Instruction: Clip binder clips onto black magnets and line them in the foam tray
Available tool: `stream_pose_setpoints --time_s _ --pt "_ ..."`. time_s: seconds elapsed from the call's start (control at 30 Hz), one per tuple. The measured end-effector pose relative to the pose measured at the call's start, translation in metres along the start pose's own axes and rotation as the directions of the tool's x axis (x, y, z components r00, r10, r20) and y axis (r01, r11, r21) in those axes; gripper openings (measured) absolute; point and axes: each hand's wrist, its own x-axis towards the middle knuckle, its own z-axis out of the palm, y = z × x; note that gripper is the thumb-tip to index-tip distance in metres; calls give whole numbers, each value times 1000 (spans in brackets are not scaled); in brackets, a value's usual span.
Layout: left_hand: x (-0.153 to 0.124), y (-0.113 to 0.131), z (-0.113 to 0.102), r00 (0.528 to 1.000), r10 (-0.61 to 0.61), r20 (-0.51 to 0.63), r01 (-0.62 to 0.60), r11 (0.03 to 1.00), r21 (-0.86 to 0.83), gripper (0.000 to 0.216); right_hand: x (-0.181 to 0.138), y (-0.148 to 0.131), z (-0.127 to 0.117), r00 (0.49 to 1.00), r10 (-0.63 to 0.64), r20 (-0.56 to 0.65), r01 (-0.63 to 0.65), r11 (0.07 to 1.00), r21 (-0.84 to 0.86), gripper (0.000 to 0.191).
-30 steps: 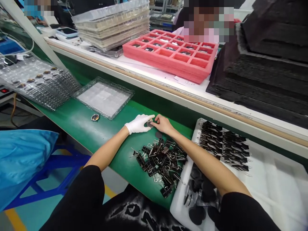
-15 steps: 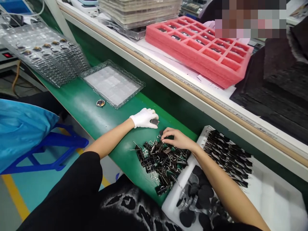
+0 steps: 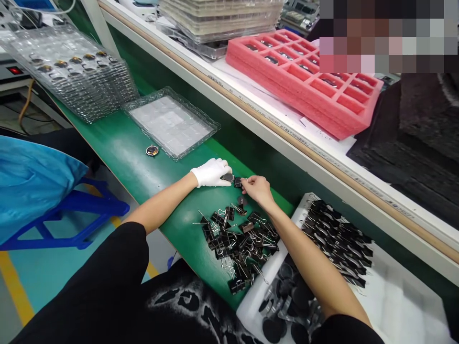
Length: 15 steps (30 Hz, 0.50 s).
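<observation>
Reaching forward over the green conveyor belt with both forearms, wrists low, hands meeting at mid-belt. Pinching a small dark round disc with the white-gloved left hand, palm down, knuckles up, fingers curled together on the disc's left side. Gripping a black metal binder clip in the bare right hand, thumb and forefinger clamped on its wire end, other fingers tucked under. Pressing clip against disc's right edge, both just above or on the belt, cannot tell which. Just below the right wrist, loose pile of black binder clips. Farther right, white foam tray with more clips and dark discs. Up-left, clear plastic blister tray, well apart from both hands.
</observation>
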Motion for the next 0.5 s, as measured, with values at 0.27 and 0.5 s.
stream_pose_setpoints --time_s 0.27,0.5 --pt "-3 1 -3 1000 16 -21 -16 1000 -11 50 32 -34 1 971 -66 -230 2 963 -271 54" --pt "-6 3 -4 1000 7 18 -7 1000 -6 50 58 -21 38 980 48 -195 -70 992 -108 55"
